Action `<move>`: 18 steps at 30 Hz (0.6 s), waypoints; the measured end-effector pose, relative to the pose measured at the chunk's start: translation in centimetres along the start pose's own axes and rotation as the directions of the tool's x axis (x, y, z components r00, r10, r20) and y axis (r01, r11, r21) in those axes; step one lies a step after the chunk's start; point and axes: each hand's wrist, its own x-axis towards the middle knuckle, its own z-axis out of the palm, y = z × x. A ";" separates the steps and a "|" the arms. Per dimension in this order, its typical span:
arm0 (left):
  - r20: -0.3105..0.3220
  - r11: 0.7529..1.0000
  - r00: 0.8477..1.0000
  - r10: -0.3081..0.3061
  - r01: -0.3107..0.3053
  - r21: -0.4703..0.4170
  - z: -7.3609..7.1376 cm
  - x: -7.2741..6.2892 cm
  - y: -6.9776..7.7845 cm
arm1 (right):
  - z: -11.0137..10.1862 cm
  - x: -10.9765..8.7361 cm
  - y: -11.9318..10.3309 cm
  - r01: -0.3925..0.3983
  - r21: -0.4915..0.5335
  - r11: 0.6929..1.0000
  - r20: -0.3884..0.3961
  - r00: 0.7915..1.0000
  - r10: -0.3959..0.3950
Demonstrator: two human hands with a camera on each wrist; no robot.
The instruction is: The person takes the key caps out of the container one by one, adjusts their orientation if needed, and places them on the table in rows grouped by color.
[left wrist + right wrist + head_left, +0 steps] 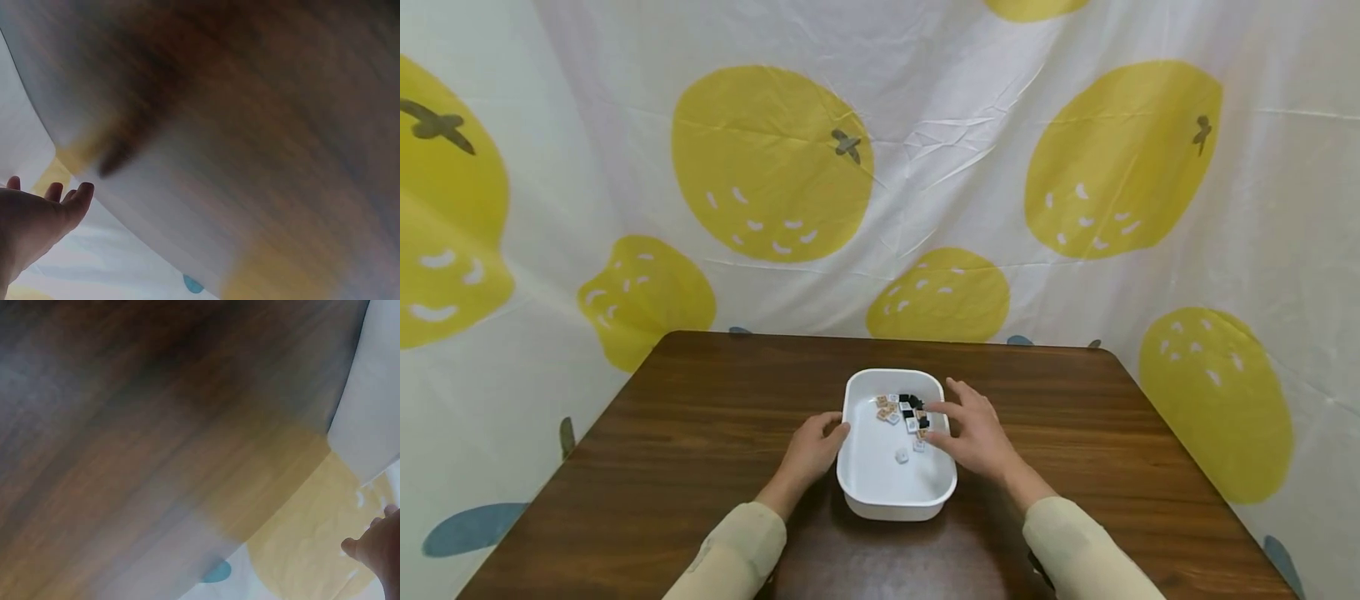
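While left hand (811,451) touches tub (880,492) | right hand (973,433) over tiles (904,412)

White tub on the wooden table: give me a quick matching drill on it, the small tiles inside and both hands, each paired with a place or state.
Things:
1. white rectangular plastic tub
2. small black, white and tan square tiles
3. left hand
4. right hand

Places or states:
A. reaches over the tub's right rim, fingers above the tiles
B. stands on the dark brown wooden table, between the two hands
C. rests against the tub's left wall
D. lie clustered in the far part of the tub

Pairs: 1-B, 2-D, 3-C, 4-A
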 end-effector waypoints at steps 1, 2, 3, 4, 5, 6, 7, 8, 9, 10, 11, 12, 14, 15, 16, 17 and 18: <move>0.001 1.000 1.000 -0.004 0.004 0.000 0.0 0.0 0.0 | 0.0 0.1 -0.1 0.002 -0.009 1.000 0.011 1.000 -0.002; 0.003 1.000 1.000 -0.008 0.008 0.000 0.0 0.0 0.0 | 0.0 0.2 -0.2 0.001 -0.016 1.000 0.024 1.000 0.000; 0.003 1.000 1.000 -0.009 0.009 0.002 0.1 0.1 0.0 | 0.1 0.3 -0.3 0.003 -0.028 1.000 0.035 0.999 -0.002; 0.006 1.000 1.000 -0.016 0.016 -0.002 0.1 0.1 0.0 | 0.1 0.3 -0.4 0.005 -0.033 0.999 0.045 0.999 -0.004; 0.005 1.000 1.000 -0.016 0.016 0.000 0.1 0.1 0.0 | 0.2 0.4 -0.4 0.006 -0.039 0.999 0.054 0.999 -0.004; 0.005 1.000 1.000 -0.020 0.020 0.002 0.1 0.1 0.0 | 0.3 0.5 -0.5 0.010 -0.036 0.999 0.062 0.998 -0.008; 0.004 1.000 1.000 -0.018 0.018 0.004 0.1 0.1 0.0 | 0.4 0.5 -0.5 0.011 -0.032 0.999 0.070 0.998 -0.009; 0.004 1.000 1.000 -0.022 0.022 0.003 0.1 0.1 0.0 | 0.5 0.6 -0.5 0.012 -0.023 1.000 0.076 0.997 -0.011; 0.003 1.000 1.000 -0.024 0.024 0.001 0.2 0.2 -0.1 | 0.6 0.6 -0.6 0.016 -0.011 1.000 0.079 0.997 -0.015; 0.002 1.000 1.000 -0.028 0.028 0.000 0.2 0.1 -0.1 | 0.7 0.6 -0.6 0.017 0.001 1.000 0.084 0.996 -0.017; -0.001 1.000 1.000 -0.024 0.024 0.002 0.2 0.1 -0.1 | 0.8 0.7 -0.6 0.023 0.006 1.000 0.086 0.996 -0.023; -0.001 1.000 1.000 -0.025 0.025 0.000 0.2 0.1 -0.1 | 0.9 0.7 -0.7 0.024 0.013 1.000 0.089 0.996 -0.025; -0.004 1.000 1.000 -0.027 0.027 -0.002 0.2 0.1 -0.1 | 1.1 0.7 -0.8 0.028 0.008 1.000 0.095 0.995 -0.029; -0.005 1.000 1.000 -0.024 0.024 0.000 0.2 0.0 -0.1 | 1.1 0.7 -0.9 0.030 -0.003 1.000 0.102 0.994 -0.030; -0.006 1.000 1.000 -0.024 0.024 0.003 0.2 0.0 -0.1 | 1.2 0.8 -0.9 0.034 -0.020 0.999 0.109 0.993 -0.032; -0.006 1.000 1.000 -0.023 0.023 0.004 0.3 0.0 -0.1 | 1.2 0.8 -1.0 0.042 -0.039 0.998 0.116 0.993 -0.037; -0.005 1.000 1.000 -0.025 0.025 0.005 0.3 0.0 -0.1 | 1.2 0.9 -1.1 0.049 -0.060 0.997 0.125 0.991 -0.041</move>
